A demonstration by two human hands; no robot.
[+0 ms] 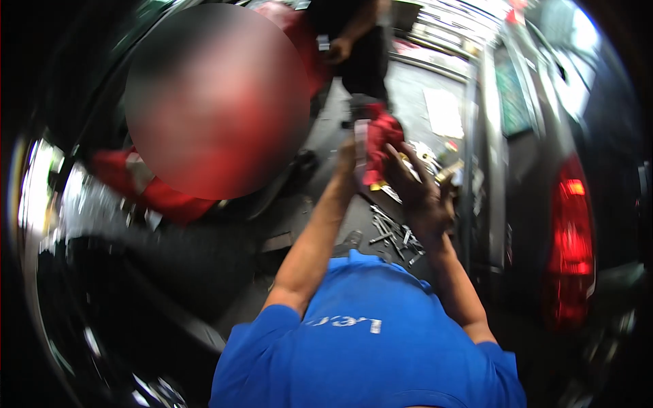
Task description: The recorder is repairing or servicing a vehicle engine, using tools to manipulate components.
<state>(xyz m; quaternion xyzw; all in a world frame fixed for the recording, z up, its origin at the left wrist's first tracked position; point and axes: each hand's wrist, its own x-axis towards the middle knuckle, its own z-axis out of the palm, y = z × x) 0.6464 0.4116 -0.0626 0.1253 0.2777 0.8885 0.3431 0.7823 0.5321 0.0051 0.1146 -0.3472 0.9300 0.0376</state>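
Observation:
Ahead of me, my left hand (348,160) is at the near left edge of a crumpled red thing (383,139) that looks like cloth or a soft packet. A pale strip runs along its left side and a bit of yellow shows at its lower end. The left fingers seem wrapped round that edge, partly hidden and blurred. My right hand (418,197) is raised just to the right, its fingers spread and nothing held in them. Its fingertips overlap the red thing in the picture; whether they touch it I cannot tell.
Several metal wrenches (391,232) lie on the floor below my hands. A dark vehicle with a red tail light (571,231) stands close on my right. A person in dark clothes (360,58) is ahead, with red clothing beside a blurred area at left. A white sheet (443,113) lies farther off.

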